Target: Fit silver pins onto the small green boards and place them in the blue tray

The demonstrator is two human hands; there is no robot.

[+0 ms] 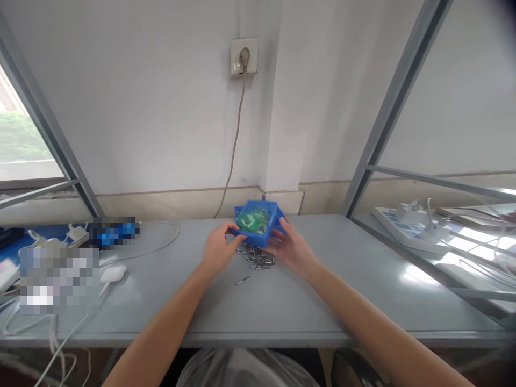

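Note:
A blue plastic bin (pixel 253 239) is held at the middle of the table, tilted a little toward me. My left hand (pixel 221 243) grips its left front corner with thumb and fingers. At the right side, my right hand (pixel 292 246) has its fingers wrapped round the edge. Inside lies something green and white (pixel 252 220), with small dark parts beside it; I cannot make out its kind. Behind this bin another blue bin (pixel 239 209) partly shows. Just in front and below, dark metal pins (pixel 260 259) lie in a loose pile, and a single pin (pixel 242 280) lies apart nearer me.
The grey table (pixel 346 301) reaches the wall, where a plug sits in a socket (pixel 243 57) with its cable (pixel 235 145) hanging down. White cables and a charger (pixel 113 274) lie at left. Slanted metal frames (pixel 397 107) stand on both sides.

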